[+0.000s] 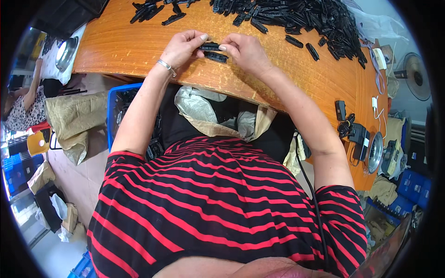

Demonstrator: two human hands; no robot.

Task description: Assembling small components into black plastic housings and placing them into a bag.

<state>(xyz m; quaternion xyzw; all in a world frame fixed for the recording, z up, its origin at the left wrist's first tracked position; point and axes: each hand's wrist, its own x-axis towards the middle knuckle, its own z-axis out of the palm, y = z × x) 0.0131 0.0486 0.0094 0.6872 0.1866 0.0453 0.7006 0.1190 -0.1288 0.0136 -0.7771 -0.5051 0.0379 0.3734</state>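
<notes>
Between both hands, just above the wooden table (153, 37), is a long, narrow black plastic piece (209, 47). My left hand (182, 50) pinches its left end, with a silver bracelet on that wrist. At its right end my right hand (245, 52) closes thumb and fingers on it. A second black piece (216, 57) lies on the tabletop right below the held one, near the front edge. Beyond the hands spreads a large heap of similar black plastic pieces (296, 18); a smaller group (147, 10) lies at the far left.
A blue crate (111, 109) with black parts stands under the table at left. An open woven sack (199, 121) sits at my lap. Black power adapters (358, 134) and a round metal dish (374, 153) lie at right, near a fan (415, 76). Another person (28, 104) sits at far left.
</notes>
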